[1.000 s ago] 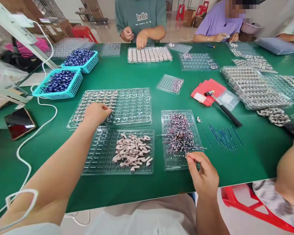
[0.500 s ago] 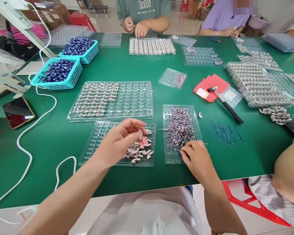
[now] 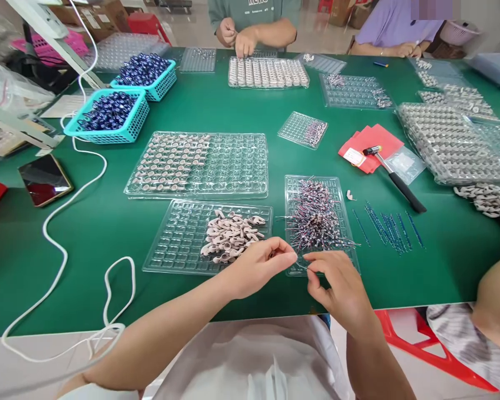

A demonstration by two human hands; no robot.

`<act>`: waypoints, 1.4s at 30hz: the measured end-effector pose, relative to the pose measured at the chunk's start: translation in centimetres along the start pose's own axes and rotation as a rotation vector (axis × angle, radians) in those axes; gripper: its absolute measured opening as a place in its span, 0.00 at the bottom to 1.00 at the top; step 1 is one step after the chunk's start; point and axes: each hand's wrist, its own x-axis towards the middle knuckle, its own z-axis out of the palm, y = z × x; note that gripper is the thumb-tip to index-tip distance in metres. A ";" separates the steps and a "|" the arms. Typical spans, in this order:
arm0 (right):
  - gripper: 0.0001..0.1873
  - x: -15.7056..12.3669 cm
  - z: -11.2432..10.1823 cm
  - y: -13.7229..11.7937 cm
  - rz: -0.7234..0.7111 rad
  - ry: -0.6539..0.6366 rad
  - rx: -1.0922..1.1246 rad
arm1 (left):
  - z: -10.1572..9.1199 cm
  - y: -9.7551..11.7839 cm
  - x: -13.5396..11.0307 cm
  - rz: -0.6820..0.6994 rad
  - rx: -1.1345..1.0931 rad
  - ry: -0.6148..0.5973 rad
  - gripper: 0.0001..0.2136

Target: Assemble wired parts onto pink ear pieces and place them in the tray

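Note:
My left hand (image 3: 258,266) and my right hand (image 3: 337,280) meet near the table's front edge, fingertips pinched toward each other. The left pinches a small pale piece that I cannot name; the right pinches a thin wire part. Just behind the left hand a clear tray (image 3: 170,244) holds a heap of beige plastic pieces (image 3: 231,236). Behind the right hand another clear tray (image 3: 337,189) holds a pile of wired components (image 3: 314,214). Further back lies a large blister tray (image 3: 237,166), its left half filled with beige pieces.
Blue pins (image 3: 389,225), a black-handled hammer (image 3: 394,178) and red cards (image 3: 370,147) lie to the right. Two teal baskets (image 3: 108,119) of blue parts, a phone (image 3: 45,179) and a white cable (image 3: 58,250) are at the left. Other people work across the table; an arm (image 3: 494,300) is at my right.
My left hand left the big blister tray, passed over the beige heap and came to the front edge. My right hand drew back from the wire pile to meet it.

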 end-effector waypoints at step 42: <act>0.09 0.0 3.4 -2.0 0.285 0.150 0.540 | -0.5 -1.3 -0.7 0.195 0.181 0.026 0.11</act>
